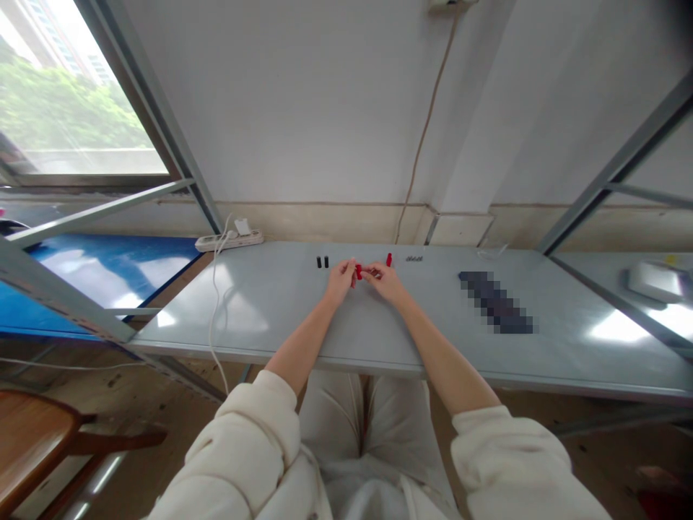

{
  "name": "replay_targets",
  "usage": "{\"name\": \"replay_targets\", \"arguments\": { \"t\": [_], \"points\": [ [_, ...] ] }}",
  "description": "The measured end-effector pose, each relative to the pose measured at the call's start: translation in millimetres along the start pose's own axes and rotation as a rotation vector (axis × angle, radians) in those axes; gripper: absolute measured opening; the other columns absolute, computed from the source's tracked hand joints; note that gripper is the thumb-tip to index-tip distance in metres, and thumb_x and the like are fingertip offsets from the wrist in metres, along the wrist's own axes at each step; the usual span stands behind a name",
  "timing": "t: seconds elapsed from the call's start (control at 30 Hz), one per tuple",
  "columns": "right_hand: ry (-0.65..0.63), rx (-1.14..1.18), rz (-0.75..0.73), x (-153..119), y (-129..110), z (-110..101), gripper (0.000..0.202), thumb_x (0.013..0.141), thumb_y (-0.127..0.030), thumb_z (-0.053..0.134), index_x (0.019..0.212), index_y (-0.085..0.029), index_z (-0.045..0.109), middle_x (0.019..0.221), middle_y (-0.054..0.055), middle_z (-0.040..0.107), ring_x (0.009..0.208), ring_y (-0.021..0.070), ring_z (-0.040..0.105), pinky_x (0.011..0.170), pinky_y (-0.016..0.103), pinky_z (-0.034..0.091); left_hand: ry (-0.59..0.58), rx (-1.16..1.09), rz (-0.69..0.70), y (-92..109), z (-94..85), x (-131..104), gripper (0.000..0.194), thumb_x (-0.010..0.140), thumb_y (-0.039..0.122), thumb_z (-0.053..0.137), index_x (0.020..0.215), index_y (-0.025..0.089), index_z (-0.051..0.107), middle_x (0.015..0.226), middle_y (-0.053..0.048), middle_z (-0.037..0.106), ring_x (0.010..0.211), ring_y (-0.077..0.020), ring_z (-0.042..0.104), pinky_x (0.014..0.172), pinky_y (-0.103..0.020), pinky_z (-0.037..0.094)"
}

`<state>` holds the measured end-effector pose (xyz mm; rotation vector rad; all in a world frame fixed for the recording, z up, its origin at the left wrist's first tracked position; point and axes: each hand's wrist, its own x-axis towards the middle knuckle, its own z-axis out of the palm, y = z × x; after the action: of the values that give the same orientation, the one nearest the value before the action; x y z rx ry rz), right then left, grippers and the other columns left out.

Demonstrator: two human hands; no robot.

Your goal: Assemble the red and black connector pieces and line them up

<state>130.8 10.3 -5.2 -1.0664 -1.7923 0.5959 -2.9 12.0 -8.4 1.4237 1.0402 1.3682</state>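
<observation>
Above the grey tabletop (pixel 281 303), my left hand (pixel 340 280) and my right hand (pixel 383 280) meet with fingers closed. Between their fingertips is a small red piece (pixel 358 271), gripped from both sides. Its exact kind is too small to make out, and the fingers cover part of it. Just beyond my right hand stands another small red piece (pixel 389 259). Two short black cylinders (pixel 323 262) stand upright to the left of my left hand. Several tiny dark metallic parts (pixel 414 258) lie in a row to the right of my right hand.
A white power strip (pixel 230 240) sits at the back left, its cable (pixel 216 310) running over the front edge. A blurred-out dark object (pixel 495 302) lies on the right. Metal frame posts (pixel 162 101) rise at both ends. A wooden chair (pixel 37 440) stands lower left.
</observation>
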Motion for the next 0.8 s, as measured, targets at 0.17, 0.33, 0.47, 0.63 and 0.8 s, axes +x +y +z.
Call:
{"name": "replay_targets", "arguments": {
  "t": [0.17,0.33,0.47,0.63,0.8],
  "points": [
    [-0.113,-0.026,0.0,-1.7,-0.4,0.1,0.027,0.068,-0.042,0.054,0.072,-0.016,0.059,0.059,0.0,0.055,0.052,0.0098,0.045,0.051,0.023,0.037,-0.041,-0.009,0.004,0.2,1.0,-0.8,0.036,0.072,0.049,0.048,0.073,0.014,0.053,0.049,0.004,0.046,0.035,-0.0032,0.033,0.038,-0.019,0.026],
    [-0.15,-0.204,-0.004,-2.9,0.3,-2.2,0.022,0.071,-0.037,0.052,0.069,-0.016,0.059,0.058,0.0,0.055,0.052,0.0095,0.044,0.052,0.022,0.035,-0.008,0.216,0.074,-2.3,0.0,-0.4,0.029,0.077,0.04,0.044,0.078,0.014,0.055,0.054,0.002,0.049,0.043,-0.0054,0.039,0.045,-0.019,0.031],
    [-0.09,-0.493,0.114,-2.1,8.5,-18.1,0.015,0.071,-0.03,0.053,0.07,-0.016,0.058,0.066,0.003,0.059,0.059,0.012,0.049,0.056,0.023,0.035,-0.015,0.526,0.195,-6.3,-1.5,-1.5,0.025,0.079,0.034,0.04,0.081,0.016,0.057,0.06,0.001,0.053,0.053,-0.0079,0.044,0.055,-0.021,0.035],
    [-0.003,-0.679,0.36,-3.3,19.9,-38.6,0.014,0.071,-0.028,0.052,0.074,-0.016,0.06,0.075,0.007,0.062,0.071,0.017,0.056,0.059,0.025,0.037,-0.085,0.718,0.202,-9.3,-0.9,-3.5,0.022,0.079,0.029,0.041,0.081,0.017,0.059,0.066,0.0,0.057,0.055,-0.0091,0.046,0.058,-0.022,0.035],
    [0.079,-0.697,0.444,-3.6,26.6,-37.8,0.018,0.072,-0.03,0.052,0.08,-0.016,0.061,0.081,0.008,0.063,0.077,0.0192,0.057,0.062,0.027,0.039,-0.111,0.767,0.192,-11.9,-0.7,-2.3,0.024,0.079,0.03,0.04,0.084,0.018,0.059,0.068,0.0,0.058,0.057,-0.0102,0.048,0.06,-0.022,0.036]
  ]
}}
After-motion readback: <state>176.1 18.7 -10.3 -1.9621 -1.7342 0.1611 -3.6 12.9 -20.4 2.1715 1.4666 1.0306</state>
